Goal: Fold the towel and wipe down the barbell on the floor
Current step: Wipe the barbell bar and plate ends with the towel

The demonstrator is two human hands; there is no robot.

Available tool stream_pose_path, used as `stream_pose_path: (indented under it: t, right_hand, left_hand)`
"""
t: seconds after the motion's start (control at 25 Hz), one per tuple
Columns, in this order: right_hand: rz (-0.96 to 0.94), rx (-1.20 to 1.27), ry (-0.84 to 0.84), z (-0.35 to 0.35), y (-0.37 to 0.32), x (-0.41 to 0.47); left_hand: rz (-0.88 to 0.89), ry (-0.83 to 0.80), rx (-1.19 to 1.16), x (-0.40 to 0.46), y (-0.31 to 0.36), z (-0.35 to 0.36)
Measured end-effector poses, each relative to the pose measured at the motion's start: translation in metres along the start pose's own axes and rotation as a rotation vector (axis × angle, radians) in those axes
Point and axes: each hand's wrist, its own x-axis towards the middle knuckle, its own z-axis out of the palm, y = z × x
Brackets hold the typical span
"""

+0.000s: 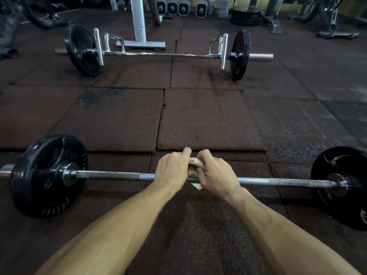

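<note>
A steel barbell (111, 174) with a black plate at each end lies across the rubber floor close in front of me. A small yellowish towel (194, 167) is bunched over the middle of the bar. My left hand (172, 169) and my right hand (215, 172) press together around the towel, both closed on it at the bar. Most of the cloth is hidden between my fingers; a small yellow corner sticks out below the bar.
A second chrome bar (158, 54) with angled handles and black plates lies farther off across the floor. Behind it stand a white machine post (138, 18), a row of dumbbells (178, 7) and stacked plates (245, 15). The floor is dark rubber tiles (208, 120).
</note>
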Motion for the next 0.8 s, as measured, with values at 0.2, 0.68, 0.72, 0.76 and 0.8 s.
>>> stream_pose_path:
  t: [0.2, 0.68, 0.72, 0.76, 0.8]
  right_hand:
    - [0.270, 0.218, -0.107, -0.012, 0.024, 0.012]
    - [0.655, 1.419, -0.299, -0.028, 0.024, 0.013]
    - [0.664, 1.370, -0.325, -0.027, 0.025, 0.011]
    - [0.669, 1.272, -0.311, -0.026, 0.028, 0.011]
    - [0.651, 1.134, -0.270, -0.026, 0.029, 0.012]
  left_hand:
    - [-0.081, -0.126, -0.303, 0.014, -0.012, -0.013]
    - [-0.618, -0.279, -1.253, 0.023, -0.024, -0.027]
    - [-0.585, -0.321, -1.239, 0.021, -0.028, -0.028]
    - [-0.531, -0.368, -1.192, 0.020, -0.034, -0.028]
    - [-0.458, -0.387, -1.087, 0.018, -0.037, -0.029]
